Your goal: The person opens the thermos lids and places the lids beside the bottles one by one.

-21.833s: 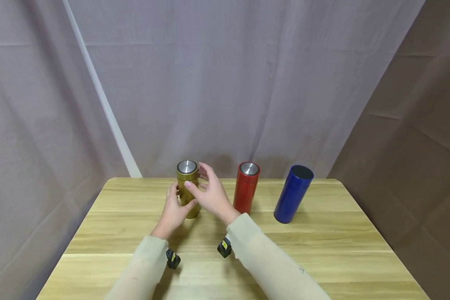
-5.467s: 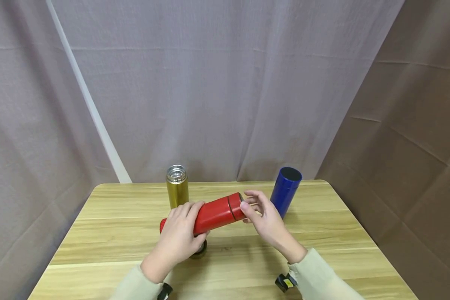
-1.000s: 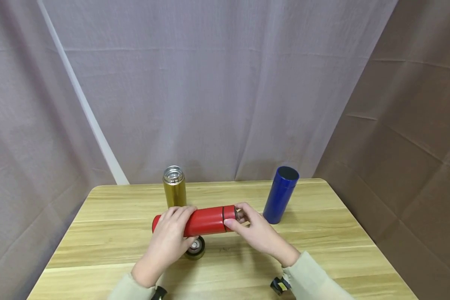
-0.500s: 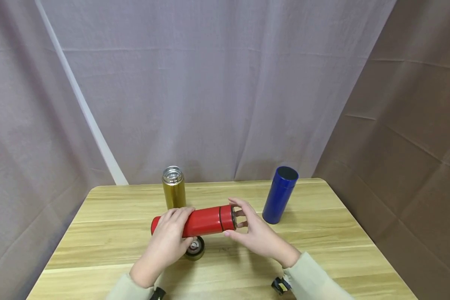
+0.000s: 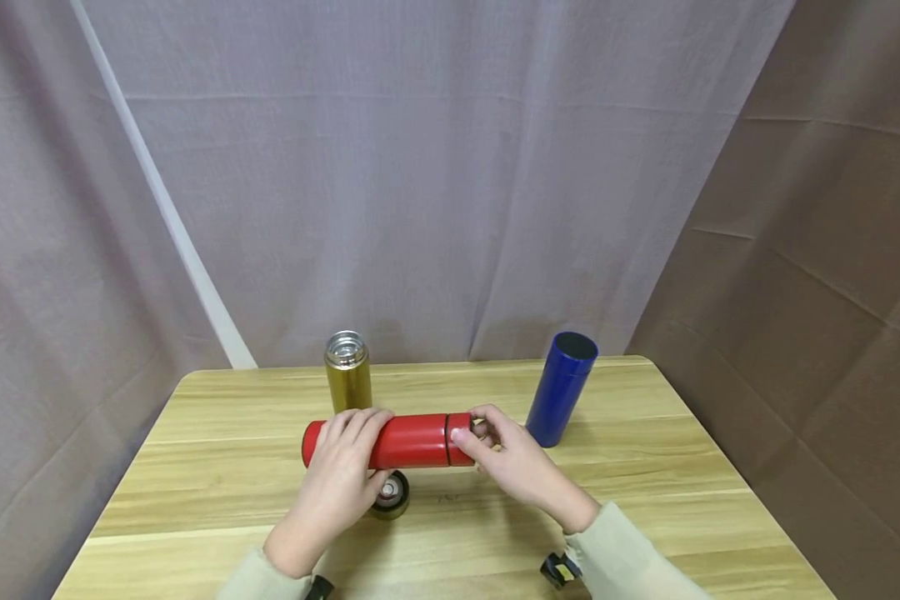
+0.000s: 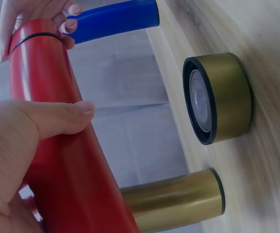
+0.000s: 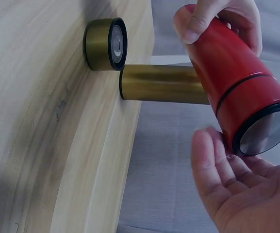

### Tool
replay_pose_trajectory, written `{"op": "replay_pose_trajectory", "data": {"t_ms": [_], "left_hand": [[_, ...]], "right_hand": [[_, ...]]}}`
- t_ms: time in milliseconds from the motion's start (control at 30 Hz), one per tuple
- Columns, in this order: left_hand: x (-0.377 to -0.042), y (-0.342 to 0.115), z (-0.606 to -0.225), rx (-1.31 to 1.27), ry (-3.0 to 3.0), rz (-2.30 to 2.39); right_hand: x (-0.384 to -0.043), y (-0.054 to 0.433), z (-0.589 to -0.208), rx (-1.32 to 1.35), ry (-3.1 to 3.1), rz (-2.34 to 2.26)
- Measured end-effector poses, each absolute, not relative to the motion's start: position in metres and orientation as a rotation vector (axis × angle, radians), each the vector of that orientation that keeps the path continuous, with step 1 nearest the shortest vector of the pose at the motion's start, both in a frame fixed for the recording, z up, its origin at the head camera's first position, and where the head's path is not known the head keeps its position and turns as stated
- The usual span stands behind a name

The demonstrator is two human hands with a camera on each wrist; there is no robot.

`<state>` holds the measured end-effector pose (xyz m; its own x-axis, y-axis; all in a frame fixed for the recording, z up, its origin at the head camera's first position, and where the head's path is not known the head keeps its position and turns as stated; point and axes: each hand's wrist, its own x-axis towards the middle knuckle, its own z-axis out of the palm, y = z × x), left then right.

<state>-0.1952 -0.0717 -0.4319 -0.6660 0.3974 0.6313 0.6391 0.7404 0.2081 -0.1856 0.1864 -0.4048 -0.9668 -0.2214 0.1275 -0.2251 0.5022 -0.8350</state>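
My left hand (image 5: 339, 475) grips the body of a red thermos bottle (image 5: 412, 442), held lying sideways over the table with its lidded end to the right. The right hand (image 5: 521, 471) is at that end, thumb on the red lid (image 5: 461, 454) and fingers curled about its far side. In the right wrist view the lid's silver top (image 7: 267, 133) faces the camera, with a dark seam between lid and body. Below the bottle, a gold lid (image 6: 229, 97) stands on the wood, its inside turned upward. Behind is the lidless gold thermos (image 5: 350, 390), upright with a bare steel mouth.
A blue thermos (image 5: 561, 396) with a dark top stands at the back right of the wooden table (image 5: 645, 500). Grey curtains (image 5: 420, 183) hang right behind the table's far edge, and a brown curtain (image 5: 817, 292) closes off the right side.
The gold thermos has lost its lid, and the red one has been lifted and tipped sideways. Half a second ago my right fingers were spread off the red lid; now they close round it again.
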Motion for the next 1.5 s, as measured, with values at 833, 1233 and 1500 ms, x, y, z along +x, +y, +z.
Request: {"op": "replay_pose_trajectory", "data": {"t_ms": [833, 1233, 1500], "left_hand": [[-0.1913, -0.0737, -0.4316, -0.772, -2.519, -0.625], [-0.1922, -0.0733, -0.4313, -0.782, -2.464, -0.576], [-0.1919, -0.0749, -0.4315, -0.779, -2.470, -0.602]], "right_hand": [[-0.1834, 0.1878, -0.4077, 0.503, -2.693, 1.408], [-0.1860, 0.1871, -0.4094, 0.376, -2.765, 1.324], [-0.1849, 0.1879, -0.4105, 0.464, -2.708, 1.482]]}}
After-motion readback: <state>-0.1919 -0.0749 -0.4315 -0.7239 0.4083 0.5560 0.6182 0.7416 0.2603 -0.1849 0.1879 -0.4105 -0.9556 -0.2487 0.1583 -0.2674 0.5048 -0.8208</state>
